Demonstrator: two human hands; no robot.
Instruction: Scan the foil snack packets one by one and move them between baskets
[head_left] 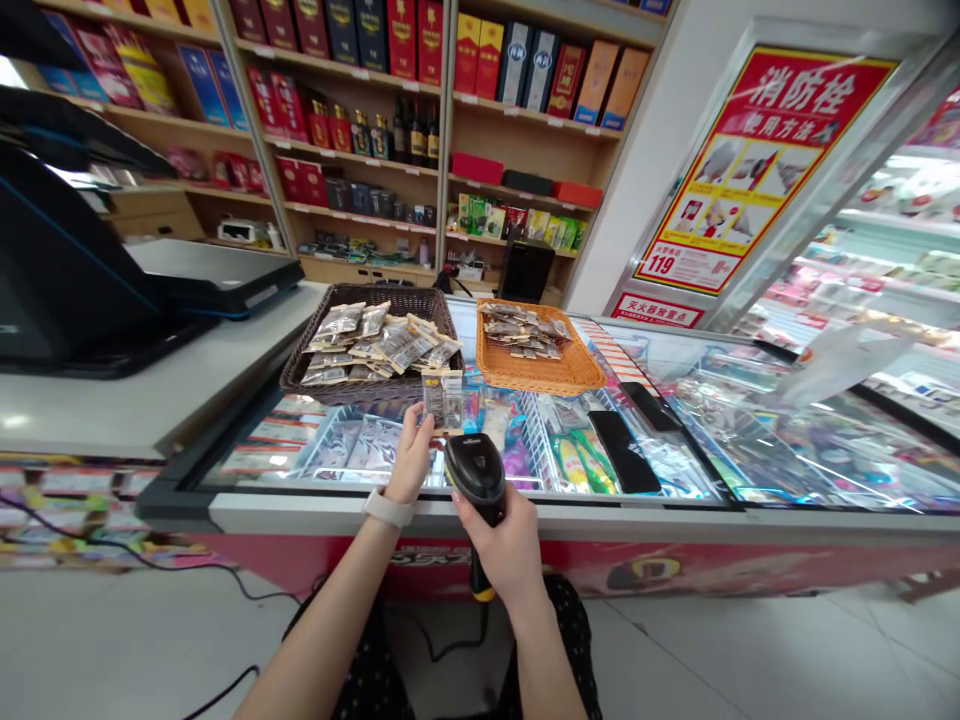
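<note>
In my right hand (508, 540) is a black barcode scanner (475, 468), gripped by its handle, its head turned toward a small clear snack packet (444, 400). My left hand (414, 440) pinches that packet at its left edge and holds it upright above the freezer's glass top. Just behind it stands a dark brown woven basket (289, 375) heaped with similar packets (360, 340). To the right, an orange woven basket (540, 376) holds a smaller pile of packets (525, 328) toward its back.
Both baskets rest on a chest freezer (570, 515) with a glass lid. Two black phones (624, 452) lie on the glass at right. A counter (45, 410) with a black scale (217, 270) stands left. The scanner's cord (450, 650) hangs low; shelves of boxes line the back.
</note>
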